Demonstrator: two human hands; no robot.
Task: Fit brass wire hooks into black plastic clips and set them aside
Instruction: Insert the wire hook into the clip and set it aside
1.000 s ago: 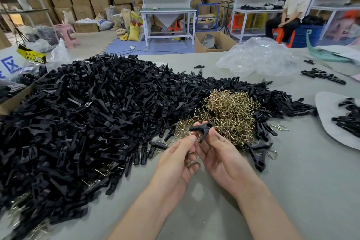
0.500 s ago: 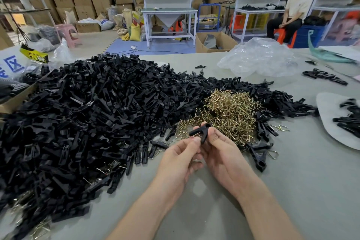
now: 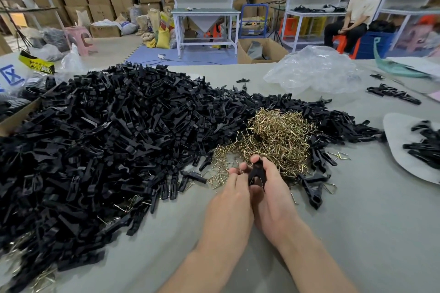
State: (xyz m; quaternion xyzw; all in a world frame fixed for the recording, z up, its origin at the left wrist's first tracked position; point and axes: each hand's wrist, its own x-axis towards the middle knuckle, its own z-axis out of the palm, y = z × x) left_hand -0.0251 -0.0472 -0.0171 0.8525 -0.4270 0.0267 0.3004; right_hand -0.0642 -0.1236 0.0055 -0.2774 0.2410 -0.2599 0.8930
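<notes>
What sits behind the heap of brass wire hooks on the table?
The big pile of black plastic clips wraps round the back of the heap of brass wire hooks; farther back lies a crumpled clear plastic bag. Whether clips run under the heap is hidden.

The 2 forearms converge, right grip [image 3: 269, 185] curled round a clip [image 3: 256, 172], left grip [image 3: 232, 197] (knuckles up) close beside it.

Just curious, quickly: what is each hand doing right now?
Left hand: cannot tell whether it holds anything.
Right hand: closed, holding a black clip.
</notes>
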